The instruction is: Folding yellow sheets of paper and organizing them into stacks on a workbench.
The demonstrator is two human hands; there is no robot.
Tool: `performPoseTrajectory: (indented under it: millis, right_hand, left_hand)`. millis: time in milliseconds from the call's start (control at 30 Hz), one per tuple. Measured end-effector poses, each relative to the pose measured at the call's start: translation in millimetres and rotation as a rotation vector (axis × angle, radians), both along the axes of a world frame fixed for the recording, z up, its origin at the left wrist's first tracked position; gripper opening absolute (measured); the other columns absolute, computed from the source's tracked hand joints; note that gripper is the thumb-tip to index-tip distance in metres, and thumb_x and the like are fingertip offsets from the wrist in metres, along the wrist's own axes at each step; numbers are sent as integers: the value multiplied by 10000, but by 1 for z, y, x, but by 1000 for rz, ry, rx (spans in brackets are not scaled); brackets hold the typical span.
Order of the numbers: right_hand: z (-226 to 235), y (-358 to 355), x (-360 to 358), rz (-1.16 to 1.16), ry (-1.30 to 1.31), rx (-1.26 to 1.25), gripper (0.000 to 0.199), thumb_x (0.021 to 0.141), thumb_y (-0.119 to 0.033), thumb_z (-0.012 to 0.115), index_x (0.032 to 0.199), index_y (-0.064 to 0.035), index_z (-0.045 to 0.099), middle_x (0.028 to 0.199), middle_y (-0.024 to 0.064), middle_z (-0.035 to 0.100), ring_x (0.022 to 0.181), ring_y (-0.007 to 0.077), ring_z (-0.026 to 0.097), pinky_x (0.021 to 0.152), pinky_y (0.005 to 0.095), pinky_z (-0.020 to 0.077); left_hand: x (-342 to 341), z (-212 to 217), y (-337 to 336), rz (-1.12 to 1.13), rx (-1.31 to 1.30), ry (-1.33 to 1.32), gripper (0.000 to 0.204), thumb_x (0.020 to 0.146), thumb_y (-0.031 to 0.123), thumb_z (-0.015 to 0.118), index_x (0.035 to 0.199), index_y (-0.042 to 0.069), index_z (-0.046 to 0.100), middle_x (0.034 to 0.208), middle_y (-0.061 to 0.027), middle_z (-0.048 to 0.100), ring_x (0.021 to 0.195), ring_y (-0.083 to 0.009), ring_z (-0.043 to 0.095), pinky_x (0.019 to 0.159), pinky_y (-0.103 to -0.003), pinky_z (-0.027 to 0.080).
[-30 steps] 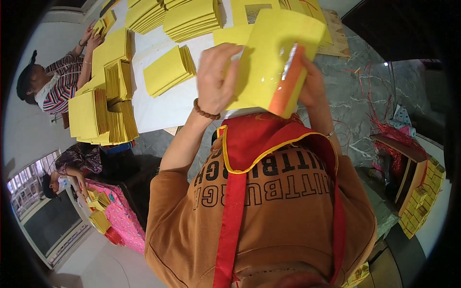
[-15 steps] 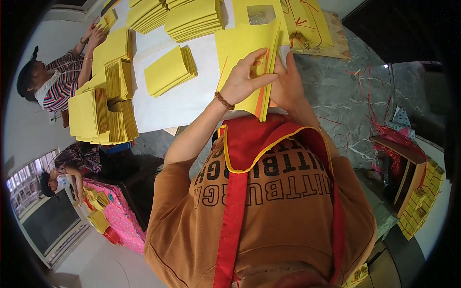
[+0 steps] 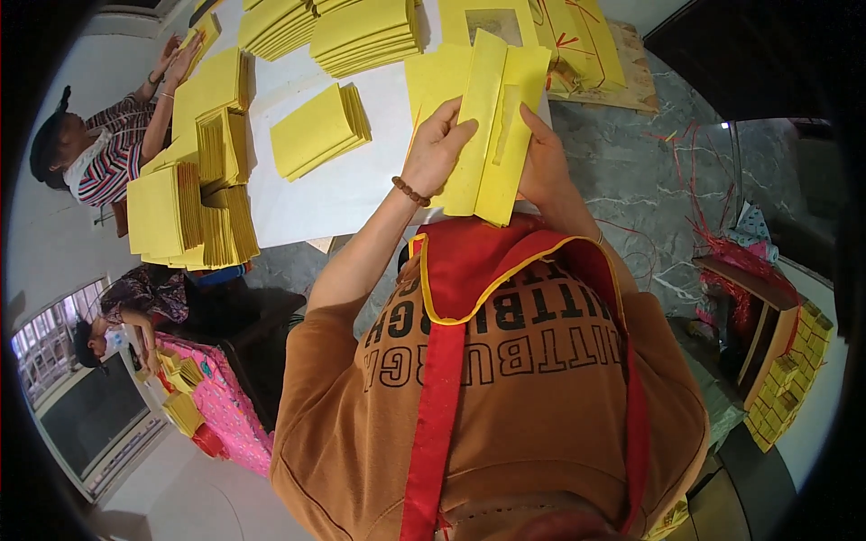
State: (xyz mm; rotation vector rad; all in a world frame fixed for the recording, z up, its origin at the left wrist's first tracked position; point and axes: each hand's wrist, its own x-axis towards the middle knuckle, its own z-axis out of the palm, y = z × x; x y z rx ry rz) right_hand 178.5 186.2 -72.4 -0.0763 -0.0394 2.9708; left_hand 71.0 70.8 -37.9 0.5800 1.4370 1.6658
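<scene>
A yellow paper sheet (image 3: 474,167), folded lengthwise with a strip standing along its middle, is held upright above the near table edge. My left hand (image 3: 435,151) grips its left side, thumb on the front face. From the right, my right hand (image 3: 544,167) clasps the other edge, its thumb over the front and its fingers partly hidden behind. Another yellow sheet (image 3: 429,79) lies flat on the white table just beyond. A small stack of folded yellow papers (image 3: 316,132) rests to the left of my hands.
Tall stacks of folded yellow paper (image 3: 167,212) line the table's left edge, with more stacks (image 3: 365,41) at the back. Yellow bundles tied with red string (image 3: 582,45) sit at back right. One person (image 3: 108,162) works at far left, another (image 3: 135,307) by a pink cloth (image 3: 216,388).
The yellow paper has turned from nearly edge-on to facing me, its folded strip now showing. My hands have moved apart to its two sides. The person at far left has shifted their hands.
</scene>
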Motion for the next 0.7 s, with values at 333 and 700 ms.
performPoseTrajectory:
  millis: [333, 700]
  right_hand:
    - [5, -5, 0, -45, -389, 246, 393, 923, -209, 443, 1261, -14, 401, 1195, 128, 523, 1085, 270, 523, 936, 415, 416]
    - [12, 1, 1, -109, -352, 554, 406, 918, -153, 451, 1301, -60, 352, 1235, 92, 476, 1109, 234, 505, 929, 400, 437]
  left_hand:
    - [-23, 3, -16, 23, 27, -6, 283, 919, 83, 465, 1170, -43, 499, 1018, -59, 614, 848, -76, 563, 734, -205, 450]
    - [-59, 54, -59, 229, 191, 112, 432, 898, 15, 481, 1313, -6, 361, 1120, -107, 577, 965, -133, 574, 828, -262, 466]
